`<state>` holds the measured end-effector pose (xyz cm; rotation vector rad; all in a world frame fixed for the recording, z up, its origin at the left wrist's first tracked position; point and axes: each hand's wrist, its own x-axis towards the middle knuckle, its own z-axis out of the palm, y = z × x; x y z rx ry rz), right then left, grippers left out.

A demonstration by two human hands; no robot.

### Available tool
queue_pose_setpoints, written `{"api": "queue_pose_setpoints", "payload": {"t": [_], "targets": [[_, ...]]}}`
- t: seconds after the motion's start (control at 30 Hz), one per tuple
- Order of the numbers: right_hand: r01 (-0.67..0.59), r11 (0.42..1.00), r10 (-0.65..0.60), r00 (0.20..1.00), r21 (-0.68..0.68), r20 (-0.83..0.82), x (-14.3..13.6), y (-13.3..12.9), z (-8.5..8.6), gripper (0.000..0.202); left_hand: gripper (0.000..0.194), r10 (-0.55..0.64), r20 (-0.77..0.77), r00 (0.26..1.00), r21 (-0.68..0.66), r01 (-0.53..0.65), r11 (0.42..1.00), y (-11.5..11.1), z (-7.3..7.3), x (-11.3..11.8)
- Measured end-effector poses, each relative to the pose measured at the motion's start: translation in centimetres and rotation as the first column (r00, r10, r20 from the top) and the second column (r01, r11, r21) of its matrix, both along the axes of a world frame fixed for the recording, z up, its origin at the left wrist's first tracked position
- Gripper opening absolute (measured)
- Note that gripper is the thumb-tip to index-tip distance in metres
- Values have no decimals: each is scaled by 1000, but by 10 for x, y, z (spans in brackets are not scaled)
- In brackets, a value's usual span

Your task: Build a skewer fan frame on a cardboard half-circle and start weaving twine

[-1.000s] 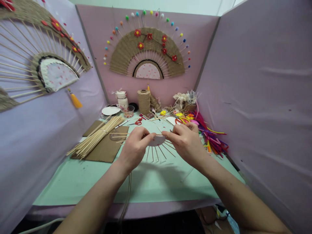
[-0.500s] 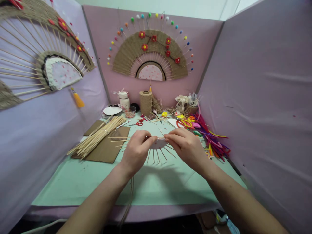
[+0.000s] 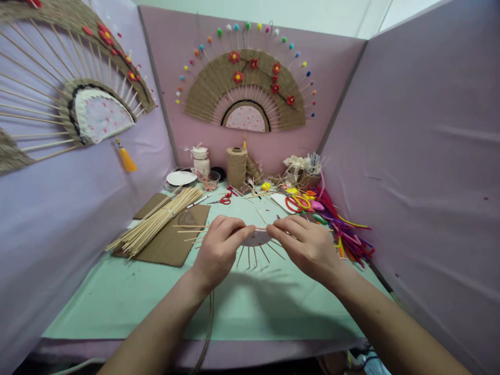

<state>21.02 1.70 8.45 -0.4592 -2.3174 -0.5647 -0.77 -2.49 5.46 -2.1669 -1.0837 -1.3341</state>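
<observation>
Between my two hands is a small fan frame [image 3: 257,238], a pale spotted half-disc with thin sticks fanning out toward me and to the sides. My left hand [image 3: 224,249] pinches its straight edge on the left, thumb and fingers pressed together. On the right, my right hand [image 3: 307,249] grips the same edge, fingertips closed on it. A short pale strip of the edge shows between the fingertips. Lengths of twine [image 3: 210,323] hang below my left wrist over the table's front edge. My palms and several sticks are hidden behind the hands.
At left a bundle of sticks [image 3: 160,219] lies on brown cardboard [image 3: 175,242]. Twine spool [image 3: 236,166], white bottle [image 3: 200,162] and red scissors [image 3: 225,199] are behind. Coloured pipe cleaners [image 3: 344,229] lie at right. Finished fans [image 3: 250,62] hang on the walls.
The view has shifted slightly. My hands are a little farther apart, with more of the half-disc's straight edge showing between them. Both still hold the fan frame.
</observation>
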Motion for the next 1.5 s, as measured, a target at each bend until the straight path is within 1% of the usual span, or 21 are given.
{"api": "queue_pose_setpoints", "payload": {"t": [0.07,0.17,0.23,0.37,0.47,0.63,0.73,0.87,1.0,1.17,1.37,1.5], "targets": [[-16,1000,15,1000,20,24,4,1,1,23,26,-34,18,999,16,34,999,-1,1,-1],[-24,1000,24,998,-7,50,8,1,2,23,27,-80,51,995,10,80,997,-2,2,-3],[-28,999,29,998,-20,60,10,1,3,22,25,-86,65,994,2,86,996,-4,1,-5],[-32,999,33,997,-16,72,13,1,4,20,24,-49,54,997,39,47,998,-5,-1,-12],[-30,999,31,997,-22,70,15,2,4,21,25,-34,27,999,73,32,997,-6,1,-22],[-28,999,30,998,-43,60,15,3,4,22,24,6,7,1000,56,-6,998,-6,11,-40],[-33,997,37,998,-63,51,16,4,3,23,24,21,19,1000,35,-21,999,-6,14,-45],[-26,997,30,998,-71,60,17,4,2,22,23,22,18,1000,36,-22,999,-6,9,-46],[-31,997,34,998,-65,53,17,3,4,23,25,28,-12,1000,38,-28,999,-8,3,-46],[-43,995,47,998,-95,40,16,0,4,22,24,51,-64,997,55,-47,997,-10,3,-47],[-96,985,87,994,-145,-70,16,4,-3,20,26,86,-58,995,26,-85,996,-10,0,-47],[-145,972,119,982,-183,-146,16,9,-7,19,32,108,-99,989,0,-108,994,-9,-4,-48]]}}
